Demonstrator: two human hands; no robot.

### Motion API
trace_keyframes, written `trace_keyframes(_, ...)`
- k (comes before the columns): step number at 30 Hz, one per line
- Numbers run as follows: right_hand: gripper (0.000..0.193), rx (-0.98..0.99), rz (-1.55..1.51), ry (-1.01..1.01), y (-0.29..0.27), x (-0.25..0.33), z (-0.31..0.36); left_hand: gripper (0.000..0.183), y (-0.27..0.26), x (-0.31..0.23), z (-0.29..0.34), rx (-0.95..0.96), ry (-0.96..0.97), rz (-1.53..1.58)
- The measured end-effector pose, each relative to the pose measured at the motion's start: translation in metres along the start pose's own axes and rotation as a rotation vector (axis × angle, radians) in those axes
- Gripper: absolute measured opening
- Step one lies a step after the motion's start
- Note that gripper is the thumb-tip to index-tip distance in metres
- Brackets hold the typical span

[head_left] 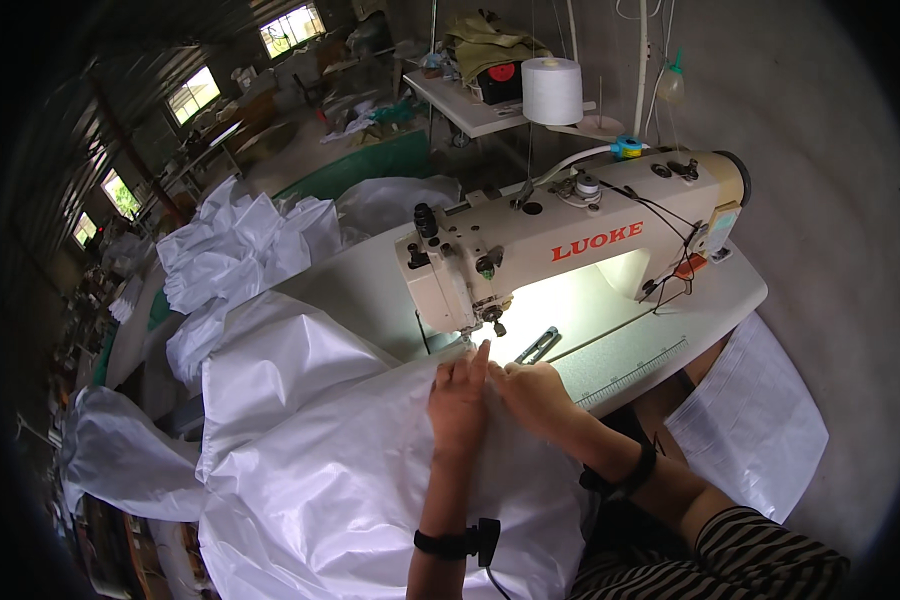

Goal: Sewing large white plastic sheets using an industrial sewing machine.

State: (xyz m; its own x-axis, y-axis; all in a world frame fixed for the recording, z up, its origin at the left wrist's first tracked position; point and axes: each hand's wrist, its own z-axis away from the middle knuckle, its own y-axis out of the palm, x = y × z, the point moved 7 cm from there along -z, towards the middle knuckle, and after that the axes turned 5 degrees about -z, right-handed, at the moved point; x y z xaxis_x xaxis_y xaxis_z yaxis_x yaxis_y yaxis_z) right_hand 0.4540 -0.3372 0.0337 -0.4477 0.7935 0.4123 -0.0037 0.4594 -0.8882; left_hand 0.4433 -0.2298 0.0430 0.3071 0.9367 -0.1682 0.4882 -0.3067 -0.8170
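Note:
A large white plastic-like fabric sheet (340,470) spreads over the left front of the sewing machine (580,230), its edge running under the needle area. My left hand (457,405) presses and gathers the sheet just in front of the presser foot, fingers bent and one fingertip pointing at the needle. Right beside it, my right hand (538,398) pinches the sheet's edge, thumb and fingers together. Both hands are closed on the fabric. A pair of thread snips (538,345) lies on the lit machine bed beyond my right hand. The exact stitching point is hard to make out.
Piled white fabric (245,245) sits to the left. Another white sheet (755,420) hangs at the right, near the wall. Behind the machine stand a white thread cone (552,90) and a side table (460,105) bearing cloth. A ruler scale (635,372) marks the bed's front edge.

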Motion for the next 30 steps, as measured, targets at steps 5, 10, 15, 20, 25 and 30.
trace_keyframes(5, 0.018, 0.150, -0.087, 0.021, -0.011, 0.011, -0.001, 0.040, 0.008, 0.008, 0.007, -0.015, 0.009, -0.020)
trace_keyframes(10, 0.009, -0.060, -0.065, 0.026, -0.006, -0.003, -0.009, 0.038, 0.007, 0.006, 0.007, -0.029, 0.009, -0.032)
trace_keyframes(15, 0.009, -0.156, -0.055, -0.036, -0.002, -0.005, -0.018, 0.037, 0.008, 0.006, 0.007, -0.022, 0.018, 0.014)
trace_keyframes(20, 0.015, -0.041, -0.287, 0.088, -0.004, -0.006, -0.013, 0.040, 0.006, 0.007, 0.007, 0.012, -0.014, -0.002)
trace_keyframes(25, 0.017, -0.034, -0.073, -0.053, 0.014, -0.001, -0.019, 0.039, -0.001, 0.007, 0.001, 0.016, 0.018, 0.079)
trace_keyframes(30, 0.011, 0.006, 0.076, -0.203, 0.013, 0.006, -0.017, 0.036, 0.005, 0.017, 0.007, 0.006, 0.083, 0.139)
